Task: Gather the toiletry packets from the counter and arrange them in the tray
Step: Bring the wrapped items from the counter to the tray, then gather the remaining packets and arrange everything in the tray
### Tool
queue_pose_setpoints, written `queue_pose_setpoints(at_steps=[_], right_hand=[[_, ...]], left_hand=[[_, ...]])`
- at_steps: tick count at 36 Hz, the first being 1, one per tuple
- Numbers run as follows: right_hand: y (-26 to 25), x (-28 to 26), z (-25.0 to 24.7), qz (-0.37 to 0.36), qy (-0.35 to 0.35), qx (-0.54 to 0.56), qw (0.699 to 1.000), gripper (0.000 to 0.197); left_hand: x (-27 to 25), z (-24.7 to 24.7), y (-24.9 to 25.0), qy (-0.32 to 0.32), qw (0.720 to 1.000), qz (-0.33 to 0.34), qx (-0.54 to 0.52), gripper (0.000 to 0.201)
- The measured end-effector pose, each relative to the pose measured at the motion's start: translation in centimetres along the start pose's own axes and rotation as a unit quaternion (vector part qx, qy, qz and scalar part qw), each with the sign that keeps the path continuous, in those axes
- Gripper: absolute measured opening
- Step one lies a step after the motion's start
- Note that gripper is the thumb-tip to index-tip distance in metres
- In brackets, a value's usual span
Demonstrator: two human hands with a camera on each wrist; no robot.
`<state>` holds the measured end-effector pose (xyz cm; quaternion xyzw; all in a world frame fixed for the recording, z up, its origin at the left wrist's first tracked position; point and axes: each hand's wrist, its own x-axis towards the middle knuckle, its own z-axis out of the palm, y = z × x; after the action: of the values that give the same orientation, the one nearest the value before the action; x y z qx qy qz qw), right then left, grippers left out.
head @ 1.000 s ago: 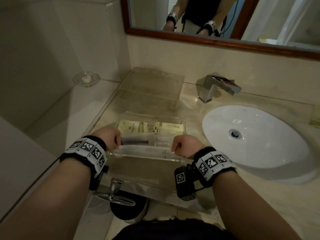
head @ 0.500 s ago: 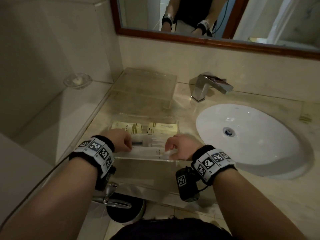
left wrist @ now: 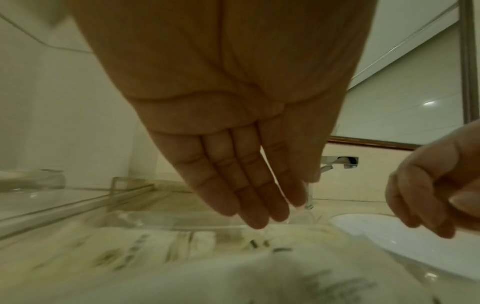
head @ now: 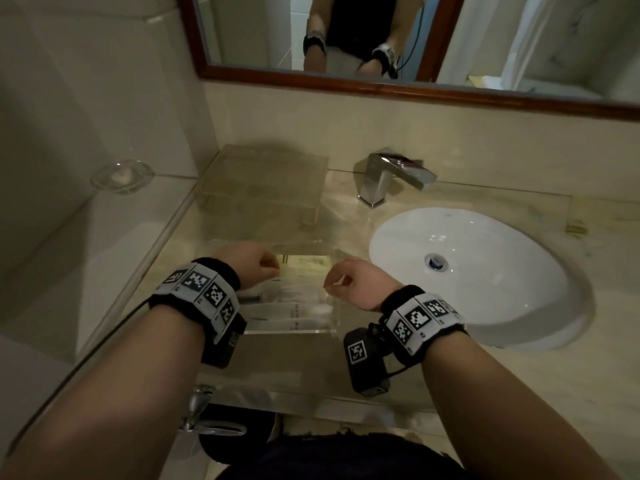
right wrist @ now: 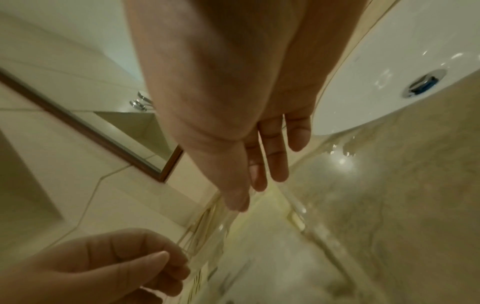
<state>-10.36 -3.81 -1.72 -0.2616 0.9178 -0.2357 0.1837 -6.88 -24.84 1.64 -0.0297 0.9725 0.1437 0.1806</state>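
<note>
Both hands, left [head: 250, 268] and right [head: 358, 285], hover empty with loosely relaxed fingers above packets [head: 298, 292] lying in clear acrylic tray [head: 294, 331].

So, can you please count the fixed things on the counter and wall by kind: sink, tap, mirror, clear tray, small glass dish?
sink: 1
tap: 1
mirror: 1
clear tray: 1
small glass dish: 1
Total: 5
</note>
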Motion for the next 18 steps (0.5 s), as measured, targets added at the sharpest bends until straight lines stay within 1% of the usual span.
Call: queue_pose_setpoints(at_steps=[4, 8, 12, 18], right_hand=[[2.1, -0.7, -1.7, 0.029, 0.064, 0.037, 0.997, 0.019], [4.9, -2.0, -3.8, 0.079, 0.103, 0.066, 0.989, 0.018], [8.1, -3.5, -6.2, 0.120, 0.136, 0.077, 0.980, 0.018], [14.1, -5.6, -9.9, 0.181, 0.191, 0.116, 0.958, 0.009]], left_hand=[[1.7, -0.6, 3.1, 0.000, 0.999, 0.029, -0.015, 0.027], [3.4, -0.6, 6.8, 0.031, 0.996, 0.062, -0.056, 0.027], [5.3, -0.1, 11.0, 0.071, 0.985, 0.078, -0.137, 0.036], [7.7, 1.1, 17.9, 0.102, 0.974, 0.118, -0.165, 0.045]])
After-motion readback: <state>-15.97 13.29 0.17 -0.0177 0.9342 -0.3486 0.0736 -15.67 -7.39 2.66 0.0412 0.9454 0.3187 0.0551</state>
